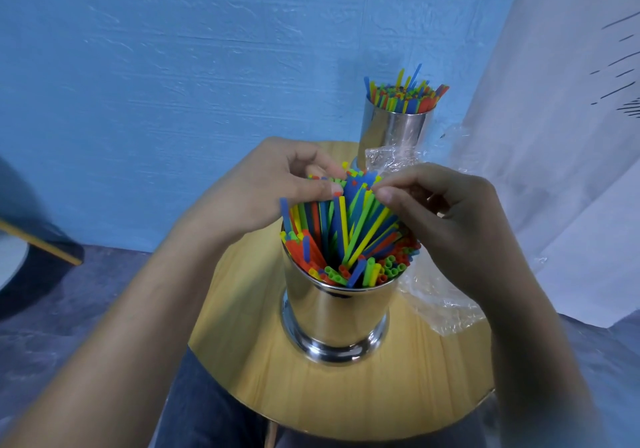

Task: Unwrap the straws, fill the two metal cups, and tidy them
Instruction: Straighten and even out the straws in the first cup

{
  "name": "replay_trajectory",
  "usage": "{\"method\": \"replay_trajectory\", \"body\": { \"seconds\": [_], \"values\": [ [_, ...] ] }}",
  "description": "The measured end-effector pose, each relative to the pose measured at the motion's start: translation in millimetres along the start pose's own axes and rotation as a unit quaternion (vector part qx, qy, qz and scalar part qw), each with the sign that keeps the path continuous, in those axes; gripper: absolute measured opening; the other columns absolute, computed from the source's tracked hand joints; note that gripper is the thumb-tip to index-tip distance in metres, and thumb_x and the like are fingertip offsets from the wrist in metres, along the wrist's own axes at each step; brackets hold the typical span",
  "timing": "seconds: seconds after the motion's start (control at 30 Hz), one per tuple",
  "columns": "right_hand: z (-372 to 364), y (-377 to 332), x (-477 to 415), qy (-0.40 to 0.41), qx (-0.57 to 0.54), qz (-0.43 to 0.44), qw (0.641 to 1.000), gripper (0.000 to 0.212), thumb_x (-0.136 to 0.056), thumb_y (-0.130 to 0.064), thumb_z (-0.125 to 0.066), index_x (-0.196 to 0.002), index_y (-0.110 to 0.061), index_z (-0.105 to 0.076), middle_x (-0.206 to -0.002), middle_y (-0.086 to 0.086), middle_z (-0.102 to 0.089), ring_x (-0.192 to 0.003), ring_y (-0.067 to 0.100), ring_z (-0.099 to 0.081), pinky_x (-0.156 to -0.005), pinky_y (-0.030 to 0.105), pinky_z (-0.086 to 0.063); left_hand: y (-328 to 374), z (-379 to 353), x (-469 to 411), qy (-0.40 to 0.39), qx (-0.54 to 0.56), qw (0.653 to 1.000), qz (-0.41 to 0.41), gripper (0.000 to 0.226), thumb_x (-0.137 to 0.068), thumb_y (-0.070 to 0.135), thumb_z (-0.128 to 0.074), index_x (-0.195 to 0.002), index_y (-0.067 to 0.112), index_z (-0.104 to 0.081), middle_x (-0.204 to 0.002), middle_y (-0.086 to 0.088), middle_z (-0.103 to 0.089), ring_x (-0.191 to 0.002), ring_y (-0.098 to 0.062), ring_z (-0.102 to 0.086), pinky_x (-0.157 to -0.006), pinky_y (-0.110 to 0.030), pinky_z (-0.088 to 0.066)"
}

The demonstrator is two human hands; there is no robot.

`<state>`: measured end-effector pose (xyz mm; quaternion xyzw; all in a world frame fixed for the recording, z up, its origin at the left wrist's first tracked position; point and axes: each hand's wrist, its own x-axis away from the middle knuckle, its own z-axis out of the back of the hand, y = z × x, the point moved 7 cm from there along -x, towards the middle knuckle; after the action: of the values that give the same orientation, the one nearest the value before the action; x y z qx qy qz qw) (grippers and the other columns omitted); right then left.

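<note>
Straws point(346, 233): stood in the near cup point(336, 309), with a raised bunch leaning together at the top and shorter ones sunk round the rim.
Near cup: sat mid-table point(346, 395), close to the person, probably for easy reach.
Left hand point(277, 184): fingers were curled; thumb and fingertips pinched the raised tips from the left.
Right hand point(443, 212): thumb and forefinger pinched the same tips from the right, seemingly to gather and level them.
Far cup point(394, 129): already full, set back at the table's far edge.
Wrapper point(440, 302): clear plastic, cast aside on the right.
</note>
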<state>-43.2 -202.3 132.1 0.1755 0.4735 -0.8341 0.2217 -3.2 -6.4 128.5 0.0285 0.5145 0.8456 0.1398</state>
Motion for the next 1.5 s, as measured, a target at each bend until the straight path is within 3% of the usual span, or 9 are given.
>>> {"method": "replay_trajectory", "body": {
  "seconds": [0.17, 0.37, 0.57, 0.83, 0.93, 1.03, 1.1, 1.3, 1.5],
  "values": [
    [0.1, 0.0, -1.7, -0.008, 0.010, 0.001, 1.000, 0.015, -0.097, -0.042, -0.062, -0.094, -0.036, -0.075, -0.085, -0.006, -0.073, -0.078, 0.023, -0.067, -0.067, 0.050, -0.056, -1.6, 0.3, -0.5, 0.021, 0.006, 1.000, 0.009, 0.013, -0.087, 0.014, -0.079, -0.098, 0.010, -0.074, -0.072, 0.005, -0.070, -0.067, -0.004, -0.066, -0.064, -0.017, -0.052],
    [0.1, 1.6, -2.5, -0.006, 0.024, -0.003, 1.000, 0.020, -0.099, -0.040, -0.061, -0.095, -0.029, -0.077, -0.082, -0.005, -0.073, -0.076, 0.020, -0.067, -0.066, 0.048, -0.056, 1.3, -0.9, 0.8, 0.024, 0.010, 1.000, 0.004, 0.012, -0.087, 0.013, -0.079, -0.098, 0.010, -0.075, -0.077, 0.001, -0.072, -0.070, -0.007, -0.068, -0.066, -0.018, -0.053],
    [1.7, 0.3, -3.0, -0.002, 0.036, 0.002, 0.999, 0.018, -0.099, -0.040, -0.061, -0.094, -0.031, -0.076, -0.079, -0.006, -0.071, -0.070, 0.017, -0.062, -0.063, 0.044, -0.054, 5.2, 4.4, 3.5, 0.024, -0.018, 1.000, -0.001, 0.013, -0.090, 0.014, -0.077, -0.103, 0.016, -0.074, -0.074, 0.007, -0.073, -0.072, 0.002, -0.066, -0.067, -0.008, -0.048],
    [1.0, -0.7, -2.1, -0.002, 0.030, -0.003, 1.000, 0.019, -0.100, -0.039, -0.061, -0.092, -0.029, -0.076, -0.077, -0.004, -0.070, -0.070, 0.018, -0.062, -0.064, 0.045, -0.053, 4.2, 6.5, 5.5, 0.017, -0.035, 0.999, 0.011, 0.004, -0.088, 0.019, -0.079, -0.088, 0.016, -0.076, -0.077, -0.003, -0.072, -0.073, -0.005, -0.064, -0.074, -0.021, -0.049],
    [0.8, -0.8, -0.8, -0.005, 0.031, -0.003, 1.000, 0.019, -0.100, -0.037, -0.061, -0.093, -0.029, -0.076, -0.079, -0.006, -0.070, -0.071, 0.017, -0.062, -0.065, 0.044, -0.053, 9.4, 11.3, 5.7, 0.054, -0.027, 0.998, -0.019, 0.005, -0.086, 0.020, -0.080, -0.084, 0.023, -0.077, -0.079, -0.007, -0.071, -0.072, -0.009, -0.060, -0.068, -0.017, -0.047],
    [0.1, -2.6, -0.8, -0.005, 0.030, 0.000, 1.000, 0.018, -0.100, -0.036, -0.062, -0.093, -0.029, -0.076, -0.077, -0.006, -0.069, -0.069, 0.016, -0.060, -0.064, 0.042, -0.053, 23.3, 20.9, 6.4, 0.111, 0.008, 0.990, -0.083, 0.010, -0.087, 0.019, -0.079, -0.085, 0.028, -0.077, -0.081, 0.009, -0.074, -0.081, -0.003, -0.062, -0.077, -0.015, -0.048],
    [0.6, -3.4, -0.9, -0.006, 0.030, 0.003, 1.000, 0.017, -0.101, -0.034, -0.063, -0.092, -0.029, -0.076, -0.077, -0.007, -0.069, -0.068, 0.015, -0.059, -0.063, 0.040, -0.052, 32.3, 29.5, 6.9, 0.151, 0.072, 0.977, -0.129, 0.014, -0.089, 0.013, -0.077, -0.087, 0.027, -0.075, -0.083, 0.016, -0.074, -0.082, 0.000, -0.065, -0.078, -0.016, -0.049],
    [-1.9, -3.7, -0.8, -0.014, 0.029, 0.001, 0.999, 0.013, -0.099, -0.033, -0.065, -0.091, -0.032, -0.075, -0.075, -0.014, -0.067, -0.065, 0.011, -0.055, -0.061, 0.032, -0.047, 47.7, 64.6, 17.0, 0.277, 0.288, 0.891, -0.215, 0.012, -0.096, 0.010, -0.066, -0.095, 0.021, -0.069, -0.083, 0.009, -0.066, -0.075, -0.009, -0.060, -0.070, -0.024, -0.050],
    [-1.7, 3.5, -1.1, -0.021, 0.002, -0.024, 0.999, 0.011, -0.093, -0.033, -0.073, -0.104, -0.036, -0.074, -0.076, -0.008, -0.062, -0.068, 0.011, -0.052, -0.065, 0.036, -0.050, 26.6, 79.5, 26.9, 0.370, 0.379, 0.826, -0.194, 0.004, -0.100, 0.014, -0.065, -0.100, 0.018, -0.065, -0.084, 0.009, -0.063, -0.078, -0.012, -0.058, -0.075, -0.025, -0.051]
  ]
}}
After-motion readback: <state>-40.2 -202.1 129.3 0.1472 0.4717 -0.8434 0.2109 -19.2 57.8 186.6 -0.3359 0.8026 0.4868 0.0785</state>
